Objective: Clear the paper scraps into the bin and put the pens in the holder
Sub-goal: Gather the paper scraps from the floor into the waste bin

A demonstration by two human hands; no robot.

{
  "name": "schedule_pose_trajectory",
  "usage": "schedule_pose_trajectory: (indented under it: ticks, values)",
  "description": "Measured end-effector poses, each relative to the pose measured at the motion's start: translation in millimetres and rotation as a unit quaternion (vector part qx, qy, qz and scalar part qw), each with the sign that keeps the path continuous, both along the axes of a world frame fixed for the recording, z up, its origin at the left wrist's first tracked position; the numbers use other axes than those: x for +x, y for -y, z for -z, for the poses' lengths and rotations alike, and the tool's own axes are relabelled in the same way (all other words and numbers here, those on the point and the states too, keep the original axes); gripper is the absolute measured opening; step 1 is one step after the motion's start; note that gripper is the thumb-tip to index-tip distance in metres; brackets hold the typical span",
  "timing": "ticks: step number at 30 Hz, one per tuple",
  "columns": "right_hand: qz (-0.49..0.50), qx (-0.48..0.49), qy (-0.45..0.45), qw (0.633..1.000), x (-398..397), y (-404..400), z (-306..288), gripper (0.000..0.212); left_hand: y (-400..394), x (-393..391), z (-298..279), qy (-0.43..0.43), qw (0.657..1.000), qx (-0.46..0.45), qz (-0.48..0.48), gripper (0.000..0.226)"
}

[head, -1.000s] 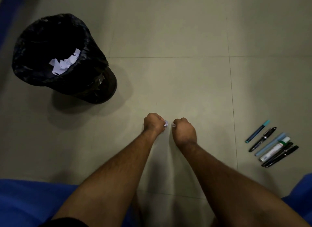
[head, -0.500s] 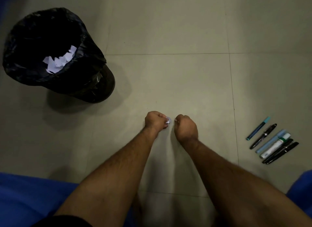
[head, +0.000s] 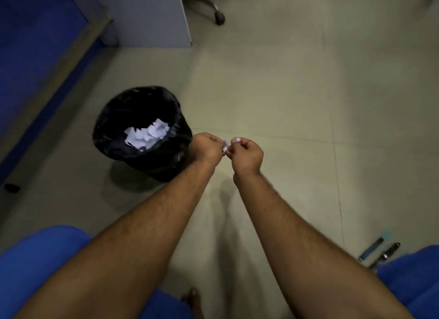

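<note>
Dim, softly blurred wide-angle view — corners darken, faint arm shadows fall on pale floor [head: 285, 100].

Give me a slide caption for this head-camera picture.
Both hands, left hand and right hand, pinch a paper scrap beside the bin.

white scraps [head: 147, 136] in black bin [head: 111, 138], pens [head: 380, 251] bottom-right

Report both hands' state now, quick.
Left hand: closed, pinching a small paper scrap beside the bin.
Right hand: closed, fingertips on the same scrap.
</note>
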State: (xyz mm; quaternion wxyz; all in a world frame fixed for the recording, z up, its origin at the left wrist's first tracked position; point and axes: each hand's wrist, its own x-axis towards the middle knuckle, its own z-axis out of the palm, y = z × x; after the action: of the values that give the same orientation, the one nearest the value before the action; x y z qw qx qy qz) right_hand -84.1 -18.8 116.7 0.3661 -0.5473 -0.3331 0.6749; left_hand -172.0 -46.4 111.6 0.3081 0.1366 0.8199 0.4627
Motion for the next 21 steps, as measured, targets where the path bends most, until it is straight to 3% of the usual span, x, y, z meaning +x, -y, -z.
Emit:
schedule_pose_trajectory:
  ticks: [2,5,8,11,13,16,19,21]
  values:
    - [-0.011,-0.001,-0.054,0.998,-34.7,-0.4,-37.1,0.006,1.7,-35.1,-41.3,-0.048,0.999,0.016,-0.014,0.011]
    - [-0.072,0.03,-0.052,0.996,-93.1,10.2,-73.6,0.016,19.0,-88.4,-85.1,-0.09,0.993,0.033,-0.064,0.007]
    - [-0.146,0.097,0.017,0.984,-144.4,23.1,-85.0,0.012,44.7,-134.0,-103.3,-0.1,0.989,0.015,-0.103,0.005]
    - [-0.233,0.181,0.138,0.945,-170.0,34.6,-92.4,0.014,67.0,-162.3,-110.7,-0.15,0.983,-0.024,-0.107,0.012]
    - [-0.303,0.224,0.231,0.897,-177.0,35.9,-89.9,0.015,79.8,-172.1,-103.2,-0.16,0.983,-0.079,-0.046,0.006]
    - [-0.346,0.297,0.32,0.831,-175.1,35.6,-89.4,0.027,88.3,-175.4,-93.4,-0.17,0.969,-0.171,0.047,0.02]
    - [-0.287,0.361,0.342,0.819,-168.4,34.8,-77.9,0.033,89.5,-165.3,-104.6,-0.2,0.934,-0.231,0.186,0.023]
    - [-0.235,0.333,0.341,0.847,-158.6,38.1,-63.3,0.043,91.1,-148.3,-116.9,-0.21,0.899,-0.245,0.295,0.034]
